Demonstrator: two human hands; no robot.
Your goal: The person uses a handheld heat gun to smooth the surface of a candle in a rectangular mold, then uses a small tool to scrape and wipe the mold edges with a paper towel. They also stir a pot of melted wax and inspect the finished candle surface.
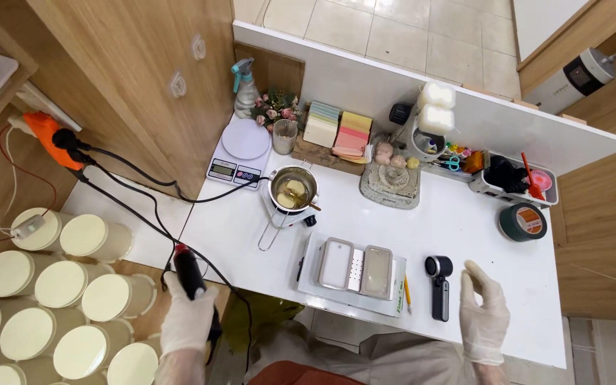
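Note:
My left hand (187, 319), in a white glove, grips a black corded tool with a red collar (191, 274) off the table's left edge, above the round lidded tubs. My right hand (484, 314), also gloved, hovers open over the white table (465, 214), just right of a black handheld device (439, 284) lying flat. Between my hands sits a tray holding two rectangular moulds (356, 268). Behind it, a metal pot (293, 190) with pale chunks and a stick rests on a small heater.
A digital scale (240, 152), spray bottle (244, 87), stacked coloured soap bars (338, 130), a grey stone tray (391, 184), an organiser with tools (511, 178) and a tape roll (522, 222) line the back. Several cream-lidded tubs (58, 285) crowd the floor at left. Black cables (137, 192) trail from a wall plug.

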